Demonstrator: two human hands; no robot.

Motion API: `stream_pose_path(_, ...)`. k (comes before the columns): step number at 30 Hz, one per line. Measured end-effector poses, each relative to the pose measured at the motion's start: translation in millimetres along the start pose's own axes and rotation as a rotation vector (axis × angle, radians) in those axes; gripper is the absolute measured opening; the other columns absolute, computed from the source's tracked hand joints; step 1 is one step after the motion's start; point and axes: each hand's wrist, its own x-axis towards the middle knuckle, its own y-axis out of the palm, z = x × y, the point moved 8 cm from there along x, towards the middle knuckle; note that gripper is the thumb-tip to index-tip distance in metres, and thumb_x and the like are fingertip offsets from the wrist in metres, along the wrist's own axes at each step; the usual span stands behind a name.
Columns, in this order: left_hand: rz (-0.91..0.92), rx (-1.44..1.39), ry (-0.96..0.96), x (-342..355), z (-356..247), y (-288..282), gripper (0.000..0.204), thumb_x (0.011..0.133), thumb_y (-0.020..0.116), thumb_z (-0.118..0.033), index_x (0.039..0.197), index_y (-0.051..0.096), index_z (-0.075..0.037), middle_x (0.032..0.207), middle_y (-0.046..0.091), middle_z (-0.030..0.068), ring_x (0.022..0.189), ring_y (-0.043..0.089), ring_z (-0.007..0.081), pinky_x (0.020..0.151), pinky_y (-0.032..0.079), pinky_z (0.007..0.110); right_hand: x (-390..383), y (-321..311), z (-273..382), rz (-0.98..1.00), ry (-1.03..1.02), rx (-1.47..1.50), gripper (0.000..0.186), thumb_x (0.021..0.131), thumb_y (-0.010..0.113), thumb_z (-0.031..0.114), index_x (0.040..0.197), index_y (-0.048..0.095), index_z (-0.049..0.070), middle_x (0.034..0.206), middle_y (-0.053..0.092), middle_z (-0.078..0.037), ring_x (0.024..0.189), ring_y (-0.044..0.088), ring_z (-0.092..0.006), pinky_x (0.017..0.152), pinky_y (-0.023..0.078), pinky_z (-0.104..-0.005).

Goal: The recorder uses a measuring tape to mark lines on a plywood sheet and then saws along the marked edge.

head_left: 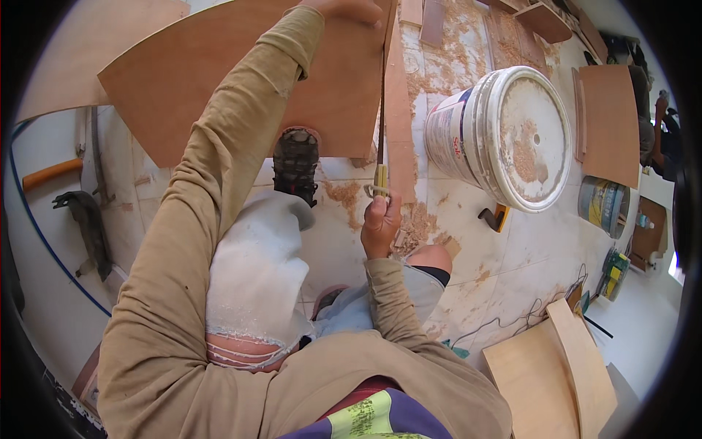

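Observation:
A small yellowish tool [381, 178] with a pale loop sticks up from my right hand [381, 225], whose fingers are closed round its lower end. Its exact kind is hard to make out. It lies in line with the dark straight edge of a large reddish-brown plywood sheet [219, 84]. At the top of the view my left hand [349, 9] rests on or just above that sheet near its right edge; the frame cuts off most of its fingers. My shoe [296, 164] stands at the sheet's near edge. A long wooden strip [398, 110] runs alongside the sheet.
A lidded white bucket [530, 139] lies to the right, with an orange-and-black tool [495, 217] near it. Wood shavings [417, 230] litter the tiles. A wood-handled tool [53, 174] lies left; curved plywood pieces [537, 373] and cables [504, 322] are at lower right.

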Motion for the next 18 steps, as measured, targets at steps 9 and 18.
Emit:
stream_pose_path(9,0.03,0.073,-0.047,-2,-13,-9,0.055,0.067,0.073,-0.031,0.117,0.07,-0.009,0.117,0.071,0.0161,0.114,0.066,0.0314,0.093,0.053,0.042,165,63,-11,-0.023,-0.381,0.156,0.029,0.104,0.051,0.027,0.112,0.06,0.0,0.067,0.052,-0.001,0.059,0.048,-0.0078,0.053,0.04,-0.0288)
stream_pose_path(18,-0.126,-0.137,0.225,13,16,14,0.054,0.067,0.076,-0.033,0.112,0.07,-0.004,0.11,0.071,0.0177,0.106,0.067,0.0333,0.088,0.053,0.042,-28,-6,14,0.001,-0.132,0.032,0.028,0.105,0.046,0.024,0.114,0.059,0.002,0.072,0.047,0.004,0.057,0.041,-0.0032,0.052,0.035,-0.0225)
